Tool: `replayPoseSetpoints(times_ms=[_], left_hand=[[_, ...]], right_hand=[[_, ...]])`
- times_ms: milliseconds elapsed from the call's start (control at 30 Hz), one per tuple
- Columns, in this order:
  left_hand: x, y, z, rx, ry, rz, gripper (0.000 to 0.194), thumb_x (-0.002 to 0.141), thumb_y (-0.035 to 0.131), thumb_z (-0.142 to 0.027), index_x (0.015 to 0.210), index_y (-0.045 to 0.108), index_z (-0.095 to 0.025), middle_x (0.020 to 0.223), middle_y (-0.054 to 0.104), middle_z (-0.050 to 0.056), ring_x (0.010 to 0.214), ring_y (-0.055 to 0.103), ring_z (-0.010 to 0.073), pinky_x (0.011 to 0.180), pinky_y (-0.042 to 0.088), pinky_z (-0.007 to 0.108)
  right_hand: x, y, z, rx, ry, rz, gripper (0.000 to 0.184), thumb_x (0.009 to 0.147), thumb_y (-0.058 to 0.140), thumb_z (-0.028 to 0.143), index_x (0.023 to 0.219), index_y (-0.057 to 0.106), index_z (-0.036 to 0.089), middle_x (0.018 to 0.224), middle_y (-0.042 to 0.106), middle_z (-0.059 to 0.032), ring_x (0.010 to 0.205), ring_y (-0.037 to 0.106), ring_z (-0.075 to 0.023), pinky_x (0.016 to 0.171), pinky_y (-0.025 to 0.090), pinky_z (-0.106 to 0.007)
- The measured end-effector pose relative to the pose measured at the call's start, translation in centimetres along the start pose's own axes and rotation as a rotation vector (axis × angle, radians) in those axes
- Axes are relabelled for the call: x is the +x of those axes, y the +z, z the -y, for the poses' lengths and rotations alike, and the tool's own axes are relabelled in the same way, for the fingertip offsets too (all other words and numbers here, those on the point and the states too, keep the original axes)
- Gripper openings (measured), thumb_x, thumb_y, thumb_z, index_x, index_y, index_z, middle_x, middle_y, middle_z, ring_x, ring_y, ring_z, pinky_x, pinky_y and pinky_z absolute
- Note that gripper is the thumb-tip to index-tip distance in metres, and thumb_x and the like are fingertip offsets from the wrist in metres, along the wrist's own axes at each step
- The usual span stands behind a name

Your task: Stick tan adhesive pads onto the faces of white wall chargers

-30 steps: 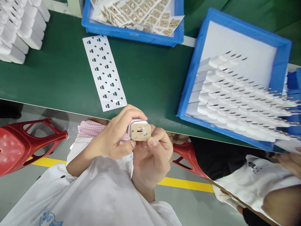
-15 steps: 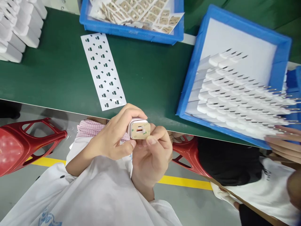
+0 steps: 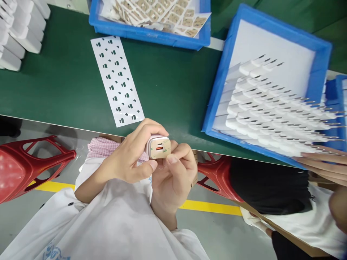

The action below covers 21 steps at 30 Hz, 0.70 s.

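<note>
A small white charger plug (image 3: 158,147) sits between both my hands, just below the near edge of the green table (image 3: 168,90). A tan sticker with an orange port showing through covers its end face. My left hand (image 3: 130,157) wraps round the plug's body from the left. My right hand (image 3: 173,177) pinches its lower edge, thumb and fingers pressed on the sticker. A white backing sheet (image 3: 117,80) with empty sticker cut-outs lies on the table just above my hands.
A blue tray (image 3: 320,65) at the right holds rows of white plugs; another person's hand (image 3: 322,164) reaches to its near corner. A blue bin (image 3: 151,34) of sticker sheets sits at the back. White plugs (image 3: 16,32) are stacked far left. Red stools (image 3: 32,159) stand below.
The sticker has been settled flat on the plug's end, its slot now over the orange port. The other person's hand has come in toward the right tray's corner.
</note>
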<state>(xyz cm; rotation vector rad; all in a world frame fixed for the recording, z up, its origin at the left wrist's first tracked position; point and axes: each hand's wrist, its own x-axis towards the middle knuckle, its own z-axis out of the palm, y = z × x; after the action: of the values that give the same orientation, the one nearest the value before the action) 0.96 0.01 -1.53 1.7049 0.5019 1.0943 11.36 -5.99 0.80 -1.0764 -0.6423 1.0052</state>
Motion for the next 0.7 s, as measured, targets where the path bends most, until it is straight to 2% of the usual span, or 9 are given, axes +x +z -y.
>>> replayPoseSetpoints(times_ms=[200,333,433,567,633,700], left_hand=[[0.0,0.1,-0.4,0.017,-0.038,-0.017,0.035,0.104,0.043,-0.051,0.121,0.048,-0.021,0.111,0.052,0.007,0.097,0.058,0.0192,0.082,0.053,0.035],[-0.3,0.0,-0.1,0.103,-0.069,-0.034,0.030,0.106,0.038,-0.045,0.123,0.047,-0.022,0.113,0.053,0.007,0.100,0.057,0.0196,0.086,0.051,0.036],[-0.5,-0.2,0.4,0.160,-0.075,-0.069,0.030,0.106,0.038,-0.044,0.124,0.047,-0.022,0.114,0.053,0.008,0.105,0.054,0.0212,0.090,0.048,0.037],[-0.8,0.1,0.9,0.110,-0.112,-0.083,0.033,0.106,0.034,-0.049,0.122,0.050,-0.024,0.114,0.053,0.008,0.107,0.054,0.0233,0.095,0.047,0.039],[-1.1,0.6,1.3,0.062,-0.151,-0.079,0.036,0.106,0.031,-0.051,0.121,0.051,-0.025,0.115,0.052,0.008,0.108,0.053,0.0241,0.094,0.047,0.039],[-1.6,1.1,1.8,-0.010,-0.197,-0.075,0.050,0.104,0.022,-0.062,0.121,0.052,-0.026,0.117,0.051,0.008,0.106,0.054,0.0243,0.087,0.049,0.038]], right_hand=[[0.0,0.1,-0.1,-0.029,-0.016,0.011,0.026,0.088,0.066,0.025,0.068,0.049,0.022,0.058,0.039,0.0074,0.051,0.036,-0.0085,0.052,0.029,-0.023],[0.2,-0.6,-0.6,-0.120,-0.038,0.002,0.025,0.090,0.068,0.024,0.071,0.052,0.022,0.062,0.046,0.0065,0.056,0.044,-0.0094,0.056,0.036,-0.022],[0.9,-1.4,-0.9,-0.240,-0.030,-0.020,0.018,0.085,0.075,0.026,0.082,0.058,0.023,0.070,0.055,0.0052,0.064,0.052,-0.0105,0.061,0.043,-0.023],[1.6,-2.3,-0.9,-0.290,0.014,-0.005,0.029,0.087,0.074,0.039,0.106,0.059,0.023,0.076,0.059,0.0039,0.067,0.057,-0.0121,0.062,0.046,-0.024],[1.7,-2.3,-0.9,-0.342,-0.007,0.038,0.035,0.086,0.074,0.045,0.108,0.058,0.023,0.081,0.061,0.0024,0.070,0.057,-0.0130,0.064,0.046,-0.025],[1.7,-2.3,-1.0,-0.434,-0.041,0.081,0.039,0.083,0.076,0.048,0.106,0.059,0.022,0.078,0.058,0.0034,0.067,0.053,-0.0124,0.061,0.043,-0.025]])
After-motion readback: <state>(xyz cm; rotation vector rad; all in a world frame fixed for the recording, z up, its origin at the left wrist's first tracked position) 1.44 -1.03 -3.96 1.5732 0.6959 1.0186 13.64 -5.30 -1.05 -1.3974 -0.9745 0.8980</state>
